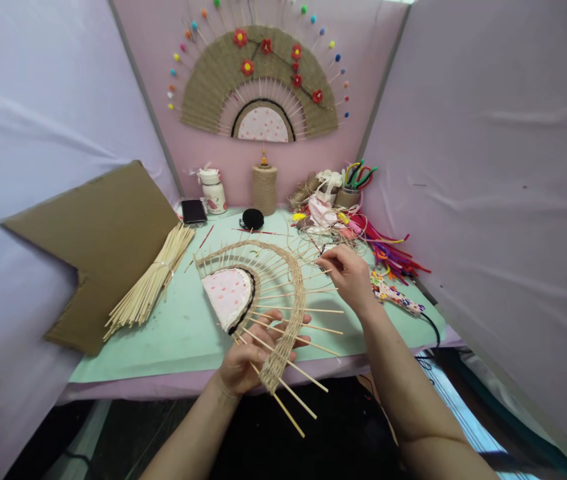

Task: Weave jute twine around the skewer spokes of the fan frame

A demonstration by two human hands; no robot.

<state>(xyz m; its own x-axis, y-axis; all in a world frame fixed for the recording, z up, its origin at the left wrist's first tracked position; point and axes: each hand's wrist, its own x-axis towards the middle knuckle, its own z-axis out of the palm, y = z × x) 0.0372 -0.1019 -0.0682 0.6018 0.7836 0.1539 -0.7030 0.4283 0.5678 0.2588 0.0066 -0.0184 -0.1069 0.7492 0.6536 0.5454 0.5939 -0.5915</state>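
A half-round woven fan (297,293) of thin wooden sticks and tan twine is tilted above the table. Its inner half-disc (228,293) is pale with pink spots and a black braided edge. My left hand (251,353) grips the fan from below near its lower end, fingers behind the sticks and thumb in front. At the fan's upper right, my right hand (346,270) is closed in a pinch by the stick tips. Thin twine seems to run there, but what lies between the fingertips is too small to make out.
A stick bundle (156,280) and cardboard (98,233) lie left. Behind stand a white bottle (213,192), a twine spool (264,190) and black yarn (252,219). Pipe cleaners (388,247) and a flowered glue gun (398,297) lie right. A finished fan (203,87) hangs on the back wall.
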